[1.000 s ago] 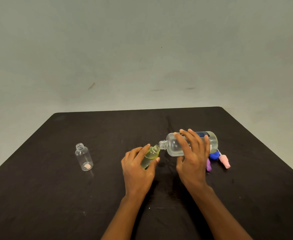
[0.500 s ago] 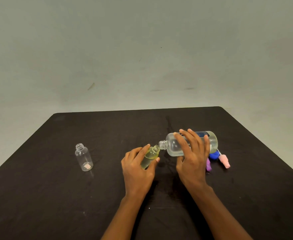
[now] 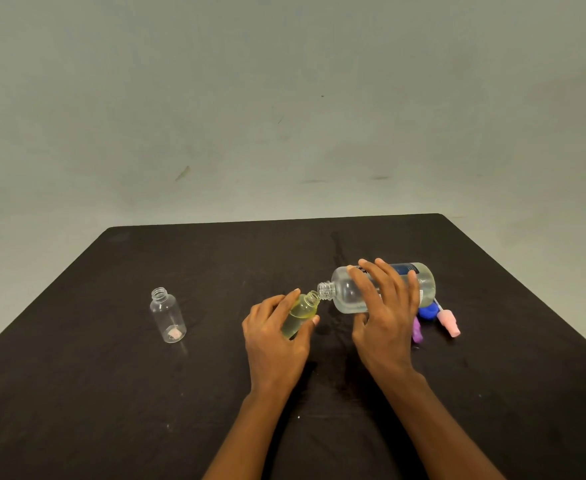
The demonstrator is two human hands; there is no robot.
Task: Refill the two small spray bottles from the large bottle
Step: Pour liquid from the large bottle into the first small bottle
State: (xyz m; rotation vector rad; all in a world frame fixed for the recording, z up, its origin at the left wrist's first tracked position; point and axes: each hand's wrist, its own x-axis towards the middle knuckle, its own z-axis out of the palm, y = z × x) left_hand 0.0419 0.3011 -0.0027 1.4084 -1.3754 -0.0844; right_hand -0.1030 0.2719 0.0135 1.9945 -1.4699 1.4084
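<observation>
Near the middle of the dark desk [image 3: 111,393], the left hand [image 3: 274,337] wraps its fingers and thumb round a small spray bottle [image 3: 300,315], tilted with its open neck up and to the right. The right hand [image 3: 385,317] grips the large bottle [image 3: 348,296], fingers spread across the upper side and thumb tucked beneath. That bottle lies almost level, with its threaded mouth right at the small neck.

The large bottle looks like clear, smooth plastic, probably light for its bulk. Its weight likely shifts as the liquid runs toward the neck, so a broad grip round the middle of the body suits it. The small bottle seems very light and easy to knock over, and its narrow mouth leaves little room for error. It is best held low round the body, clear of the neck. Either wall would likely turn slippery if wetted.

A second small bottle [image 3: 168,315] stands uncapped, well apart to the left, and looks unfilled apart from a pinkish bit at its base that I cannot identify. A blue cap [image 3: 426,311], a pink spray head [image 3: 449,322] and a purple spray head [image 3: 417,330] lie just beyond the right hand, the purple one half hidden by it.

No stream is discernible between the mouths, nor whether they touch. The fingers cover most of the large bottle's label, and its liquid level is hard to read.
</observation>
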